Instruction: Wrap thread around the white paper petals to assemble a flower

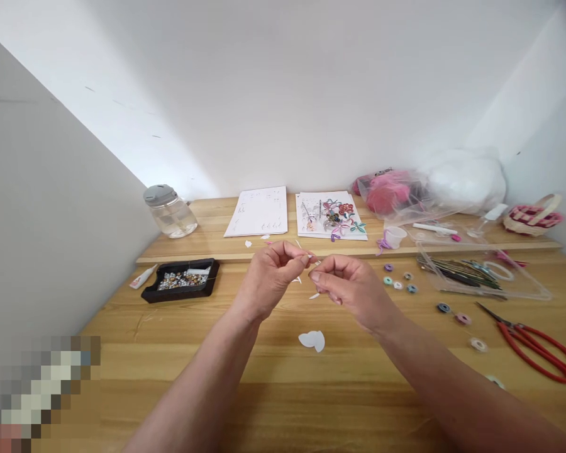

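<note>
My left hand (276,277) is raised over the middle of the desk, thumb and forefinger pinched on something small and pale that I cannot make out. Close beside it on the right, my right hand (342,283) is also pinched; what its fingertips hold is too small to name. The fingertips of both hands nearly meet. Below them on the wood lies a white paper cutout (312,340) with rounded lobes. Small white slivers (314,296) show behind and beneath the fingers.
Black bead tray (182,297), glue tube (143,277) and lidded jar (172,214) are left. Behind are paper sheets (259,211) and colourful wire flowers (342,220). Right: thread spools (443,307), clear tool tray (538,290), red-handled scissors (531,343), white cup (396,237), basket (531,220).
</note>
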The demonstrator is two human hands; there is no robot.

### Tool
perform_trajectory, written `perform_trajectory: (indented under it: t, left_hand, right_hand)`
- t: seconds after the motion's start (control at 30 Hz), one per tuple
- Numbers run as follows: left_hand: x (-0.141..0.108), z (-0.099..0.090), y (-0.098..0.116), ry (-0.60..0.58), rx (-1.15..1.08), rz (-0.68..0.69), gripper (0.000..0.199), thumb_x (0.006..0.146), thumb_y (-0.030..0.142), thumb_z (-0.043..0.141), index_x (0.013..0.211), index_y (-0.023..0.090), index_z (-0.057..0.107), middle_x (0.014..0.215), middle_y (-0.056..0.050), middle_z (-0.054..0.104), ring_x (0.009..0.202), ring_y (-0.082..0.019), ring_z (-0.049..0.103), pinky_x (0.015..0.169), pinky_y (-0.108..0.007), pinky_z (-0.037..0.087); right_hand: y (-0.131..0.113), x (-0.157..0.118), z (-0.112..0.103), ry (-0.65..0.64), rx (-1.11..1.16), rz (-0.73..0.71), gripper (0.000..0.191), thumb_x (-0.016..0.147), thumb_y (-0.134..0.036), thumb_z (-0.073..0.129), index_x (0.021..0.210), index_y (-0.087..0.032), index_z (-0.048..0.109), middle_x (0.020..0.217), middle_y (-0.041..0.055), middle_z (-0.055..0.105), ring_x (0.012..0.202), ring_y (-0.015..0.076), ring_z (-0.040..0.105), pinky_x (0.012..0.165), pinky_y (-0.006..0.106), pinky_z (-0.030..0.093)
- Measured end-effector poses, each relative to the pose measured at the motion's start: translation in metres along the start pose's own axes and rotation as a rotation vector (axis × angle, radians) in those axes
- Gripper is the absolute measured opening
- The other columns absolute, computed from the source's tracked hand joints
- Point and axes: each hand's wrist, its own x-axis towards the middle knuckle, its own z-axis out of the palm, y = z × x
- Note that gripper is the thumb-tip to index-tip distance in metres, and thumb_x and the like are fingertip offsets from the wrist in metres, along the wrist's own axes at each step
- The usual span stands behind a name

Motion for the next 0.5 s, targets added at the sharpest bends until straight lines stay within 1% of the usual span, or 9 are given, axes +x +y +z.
perform_trajectory:
  t: [0.07,0.13,0.2,0.27,0.33,0.4,0.43,0.5]
  left_hand:
    - [0.0,0.0,-0.001,0.014,0.055,0.006,0.015,0.08,0.027,0.073,0.077,0.016,0.064,0.083,-0.002,0.071,0.083,-0.013,0.065,0.082,-0.027,0.049]
    - [0.0,0.0,0.0,0.004,0.168,0.014,0.013,0.081,0.026,0.072,0.078,0.016,0.065,0.082,-0.002,0.071,0.081,-0.013,0.064,0.08,-0.027,0.048]
    - [-0.002,0.0,0.002,-0.043,0.269,0.013,0.012,0.081,0.025,0.072,0.077,0.015,0.066,0.081,-0.002,0.071,0.078,-0.013,0.063,0.078,-0.026,0.047]
    - [-0.003,-0.001,0.003,-0.121,0.288,-0.004,0.012,0.081,0.025,0.072,0.076,0.015,0.066,0.081,-0.003,0.071,0.079,-0.013,0.063,0.079,-0.027,0.047]
    - [-0.004,-0.001,0.004,-0.204,0.237,-0.029,0.013,0.083,0.026,0.071,0.078,0.015,0.067,0.084,-0.004,0.072,0.082,-0.014,0.064,0.081,-0.028,0.048]
    - [-0.005,-0.001,0.003,-0.254,0.17,-0.05,0.014,0.083,0.029,0.071,0.08,0.015,0.068,0.085,-0.005,0.072,0.084,-0.015,0.063,0.081,-0.029,0.048]
    - [-0.005,-0.001,0.003,-0.259,0.144,-0.057,0.015,0.083,0.029,0.071,0.08,0.015,0.068,0.084,-0.004,0.072,0.083,-0.014,0.063,0.08,-0.029,0.047]
    - [-0.005,0.0,0.002,-0.229,0.114,-0.057,0.016,0.083,0.03,0.073,0.079,0.015,0.068,0.081,-0.003,0.069,0.079,-0.013,0.06,0.078,-0.028,0.047]
  right_hand:
    - [-0.005,-0.005,0.001,0.028,-0.134,-0.089,0.021,0.08,-0.03,0.07,0.068,-0.017,0.061,0.058,-0.0037,0.051,0.051,0.0064,0.036,0.048,0.024,0.028]
    - [-0.011,-0.009,0.0,0.084,-0.26,-0.205,0.016,0.082,-0.026,0.068,0.07,-0.017,0.063,0.059,-0.0034,0.053,0.052,0.0069,0.037,0.047,0.024,0.028]
    - [-0.017,-0.01,-0.005,0.119,-0.342,-0.301,0.011,0.083,-0.023,0.067,0.074,-0.017,0.066,0.063,-0.0021,0.058,0.054,0.0077,0.042,0.049,0.024,0.031]
    - [-0.02,-0.007,-0.011,0.109,-0.353,-0.337,0.009,0.084,-0.024,0.067,0.078,-0.018,0.069,0.068,-0.0005,0.063,0.058,0.0092,0.048,0.052,0.024,0.036]
    - [-0.02,-0.001,-0.018,0.077,-0.302,-0.319,0.011,0.084,-0.027,0.069,0.079,-0.018,0.069,0.071,0.0004,0.065,0.061,0.0102,0.052,0.055,0.025,0.038]
    - [-0.016,0.005,-0.023,0.048,-0.201,-0.261,0.015,0.081,-0.031,0.072,0.077,-0.017,0.068,0.068,-0.0002,0.063,0.06,0.0094,0.05,0.055,0.025,0.037]
    - [-0.014,0.009,-0.024,0.036,-0.143,-0.218,0.017,0.08,-0.032,0.074,0.076,-0.017,0.068,0.066,-0.001,0.061,0.058,0.0084,0.047,0.053,0.024,0.035]
    - [-0.007,0.013,-0.023,0.022,-0.018,-0.109,0.022,0.076,-0.036,0.077,0.074,-0.016,0.067,0.062,-0.0029,0.056,0.052,0.0065,0.041,0.05,0.024,0.03]
